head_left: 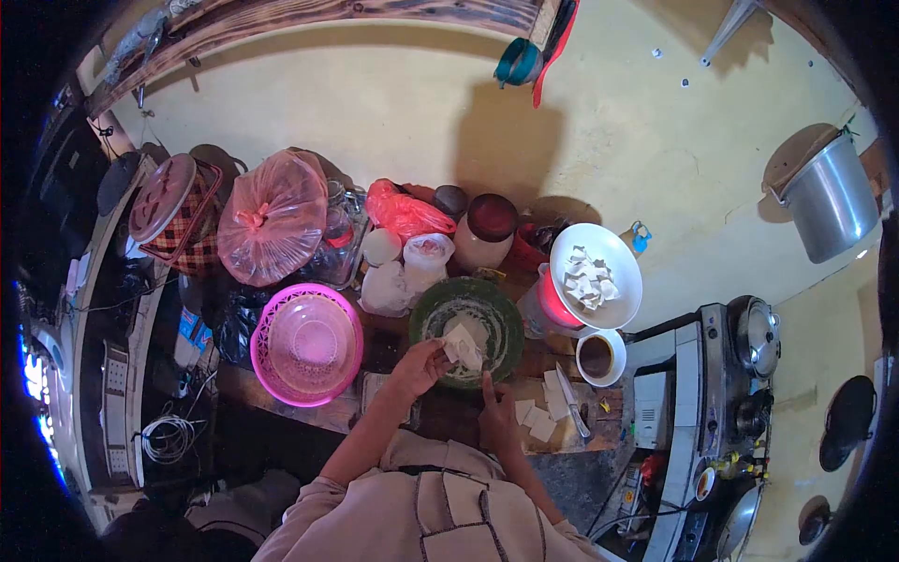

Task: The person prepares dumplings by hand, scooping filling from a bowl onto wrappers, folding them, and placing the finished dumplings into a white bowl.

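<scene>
My left hand [423, 365] is closed on a pale square piece [463, 345] at the left side of a dark green bowl [511, 328]. White powder or paste coats the inside of that bowl. My right hand [495, 408] is at the bowl's near rim with its index finger stretched toward it; its other fingers are hard to make out. To its right, several pale squares [542, 427] and a knife [571, 398] lie on a wooden board [562, 442]. Farther right, a white bowl [625, 267] holds several folded white pieces [590, 278].
A pink basket [263, 351] stands at the left. Behind the green bowl are plastic bags [407, 211] and a jar with a dark red lid [492, 217]. A cup of brown liquid [596, 357] stands at the right, near the stove [714, 375].
</scene>
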Available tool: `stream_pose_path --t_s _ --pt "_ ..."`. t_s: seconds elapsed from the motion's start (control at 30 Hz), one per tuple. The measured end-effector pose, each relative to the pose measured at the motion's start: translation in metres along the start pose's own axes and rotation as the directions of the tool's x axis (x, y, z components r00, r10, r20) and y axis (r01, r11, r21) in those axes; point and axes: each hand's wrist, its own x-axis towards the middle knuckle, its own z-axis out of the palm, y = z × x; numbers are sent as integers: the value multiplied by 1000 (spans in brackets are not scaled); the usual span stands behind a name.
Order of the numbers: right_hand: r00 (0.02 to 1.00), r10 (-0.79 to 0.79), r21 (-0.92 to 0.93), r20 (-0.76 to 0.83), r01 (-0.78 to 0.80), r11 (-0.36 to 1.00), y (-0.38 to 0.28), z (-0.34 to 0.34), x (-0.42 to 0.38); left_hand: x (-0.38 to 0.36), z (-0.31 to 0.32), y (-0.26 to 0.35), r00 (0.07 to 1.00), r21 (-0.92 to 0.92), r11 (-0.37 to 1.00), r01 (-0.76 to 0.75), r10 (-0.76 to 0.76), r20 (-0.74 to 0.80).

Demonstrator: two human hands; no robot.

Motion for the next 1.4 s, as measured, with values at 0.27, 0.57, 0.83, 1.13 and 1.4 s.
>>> stream_pose_path --t_s 0.27,0.57,0.83,1.13,1.4 --pt "999 -44 -57 12 44 997 23 -10 -6 0 -7 4 990 -121 983 137 -131 60" --pt "989 145 -335 -25 -145 931 48 -20 10 -7 8 25 998 68 997 -35 31 60" --pt "919 -225 -103 -325 202 974 11 -40 69 -11 29 29 982 228 971 77 -113 149" --pt "851 -434 -222 -296 380 898 -5 -46 89 -20 48 31 989 305 947 99 -127 75" --pt "886 -439 -114 -150 426 898 6 -50 95 -17 41 27 993 429 903 21 -67 92"
